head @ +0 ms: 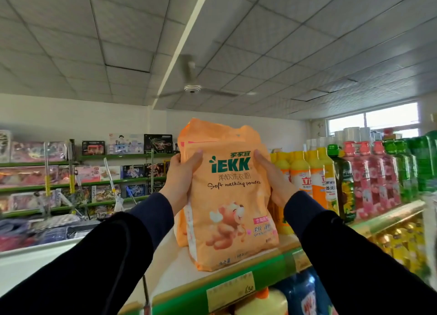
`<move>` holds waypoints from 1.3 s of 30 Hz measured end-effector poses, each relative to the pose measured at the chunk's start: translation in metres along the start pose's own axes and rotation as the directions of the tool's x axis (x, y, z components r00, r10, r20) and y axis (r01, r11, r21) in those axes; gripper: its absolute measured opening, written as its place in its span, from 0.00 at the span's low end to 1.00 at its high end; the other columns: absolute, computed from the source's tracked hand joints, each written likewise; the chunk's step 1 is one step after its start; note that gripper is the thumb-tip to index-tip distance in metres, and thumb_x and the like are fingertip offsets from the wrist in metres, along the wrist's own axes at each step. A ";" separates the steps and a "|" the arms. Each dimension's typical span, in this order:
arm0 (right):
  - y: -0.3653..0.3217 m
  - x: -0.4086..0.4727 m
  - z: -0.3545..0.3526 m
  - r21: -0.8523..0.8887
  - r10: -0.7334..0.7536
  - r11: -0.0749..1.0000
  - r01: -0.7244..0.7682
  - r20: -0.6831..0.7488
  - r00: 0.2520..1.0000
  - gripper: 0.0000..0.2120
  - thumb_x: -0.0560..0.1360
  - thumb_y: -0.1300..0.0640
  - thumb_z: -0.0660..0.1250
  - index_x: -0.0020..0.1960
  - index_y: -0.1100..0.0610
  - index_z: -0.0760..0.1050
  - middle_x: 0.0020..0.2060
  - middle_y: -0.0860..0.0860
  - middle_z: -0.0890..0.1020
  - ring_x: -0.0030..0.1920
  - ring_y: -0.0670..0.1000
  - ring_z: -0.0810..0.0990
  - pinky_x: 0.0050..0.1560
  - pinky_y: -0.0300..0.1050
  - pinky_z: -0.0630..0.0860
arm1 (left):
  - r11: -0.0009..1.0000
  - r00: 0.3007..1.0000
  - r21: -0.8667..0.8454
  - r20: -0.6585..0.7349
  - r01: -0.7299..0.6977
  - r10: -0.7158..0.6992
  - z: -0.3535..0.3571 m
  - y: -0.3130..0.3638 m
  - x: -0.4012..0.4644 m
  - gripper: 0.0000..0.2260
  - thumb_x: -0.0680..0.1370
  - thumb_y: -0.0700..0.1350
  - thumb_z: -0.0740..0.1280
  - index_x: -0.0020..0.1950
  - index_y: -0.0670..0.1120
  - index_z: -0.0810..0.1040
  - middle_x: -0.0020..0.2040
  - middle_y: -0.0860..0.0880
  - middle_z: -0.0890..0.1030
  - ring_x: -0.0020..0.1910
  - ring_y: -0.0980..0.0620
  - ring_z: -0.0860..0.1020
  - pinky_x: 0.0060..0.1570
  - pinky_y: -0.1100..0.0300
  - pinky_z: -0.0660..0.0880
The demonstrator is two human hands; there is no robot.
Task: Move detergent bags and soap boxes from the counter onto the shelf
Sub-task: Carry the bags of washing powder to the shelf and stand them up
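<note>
Both hands, left hand (pixel 183 179) and right hand (pixel 272 177), grip orange detergent bag (pixel 230 196) by its sides; bag upright on top shelf (pixel 212 288), beside yellow bottles (pixel 305 172).

second orange bag (pixel 183 220) mostly hidden, price label (pixel 230 291) blurred (only 6.50 legible)

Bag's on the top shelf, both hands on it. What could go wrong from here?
1. The bag stands upright near the shelf front edge; once the left hand and right hand let go it may tip forward and fall.
2. The yellow bottles stand close to its right; sliding the bag that way could knock them.
</note>
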State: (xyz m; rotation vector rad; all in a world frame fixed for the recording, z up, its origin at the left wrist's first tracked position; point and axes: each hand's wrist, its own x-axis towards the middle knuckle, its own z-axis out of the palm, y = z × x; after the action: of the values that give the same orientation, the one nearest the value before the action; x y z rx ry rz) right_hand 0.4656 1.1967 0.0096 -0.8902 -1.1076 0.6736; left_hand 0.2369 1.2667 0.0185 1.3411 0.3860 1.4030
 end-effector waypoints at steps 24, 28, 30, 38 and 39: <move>0.056 -0.007 -0.025 0.001 0.115 0.993 -0.118 0.198 0.973 0.34 0.70 0.26 0.67 0.68 0.47 0.78 0.62 0.53 0.85 0.61 0.55 0.84 0.56 0.52 0.83 | 0.863 0.943 0.504 0.292 -0.012 -0.158 -0.043 -0.050 -0.051 0.68 0.49 0.64 0.85 0.79 0.64 0.46 0.68 0.54 0.75 0.62 0.51 0.79 0.66 0.44 0.75; 0.051 -0.004 -0.023 -0.022 0.130 0.992 -0.128 0.116 0.985 0.33 0.72 0.29 0.65 0.66 0.51 0.79 0.57 0.54 0.86 0.57 0.56 0.86 0.59 0.55 0.82 | 0.867 0.933 0.496 0.333 -0.050 -0.136 -0.045 -0.057 -0.059 0.58 0.65 0.48 0.84 0.73 0.75 0.42 0.69 0.58 0.77 0.63 0.56 0.80 0.63 0.53 0.78; 0.050 -0.002 -0.019 -0.023 0.122 0.992 -0.121 0.056 0.991 0.33 0.73 0.29 0.64 0.66 0.52 0.80 0.57 0.55 0.87 0.58 0.57 0.85 0.65 0.60 0.78 | 0.859 0.940 0.503 0.329 -0.097 -0.087 -0.036 -0.059 -0.061 0.54 0.66 0.46 0.83 0.69 0.77 0.44 0.68 0.59 0.76 0.62 0.58 0.80 0.59 0.61 0.78; 0.053 -0.017 -0.024 0.014 0.139 0.990 -0.140 0.057 0.989 0.35 0.69 0.26 0.65 0.66 0.48 0.79 0.57 0.55 0.87 0.56 0.57 0.86 0.56 0.57 0.82 | 0.892 0.962 0.453 0.244 -0.001 -0.123 -0.041 -0.051 -0.059 0.62 0.64 0.53 0.83 0.81 0.63 0.38 0.76 0.54 0.70 0.71 0.53 0.73 0.72 0.51 0.69; 0.052 -0.019 -0.026 0.016 0.136 0.990 -0.137 0.058 0.989 0.35 0.69 0.26 0.65 0.66 0.48 0.79 0.57 0.54 0.86 0.57 0.56 0.86 0.57 0.56 0.81 | 0.905 0.968 0.423 0.208 0.039 -0.139 -0.042 -0.049 -0.055 0.63 0.63 0.55 0.82 0.82 0.59 0.37 0.74 0.52 0.72 0.70 0.50 0.73 0.73 0.48 0.66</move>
State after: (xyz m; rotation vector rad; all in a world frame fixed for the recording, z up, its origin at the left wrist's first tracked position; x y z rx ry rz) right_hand 0.4828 1.2003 -0.0494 -0.9404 -1.0958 0.8258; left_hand 0.2104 1.2559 -0.0615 1.7933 0.6045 1.1031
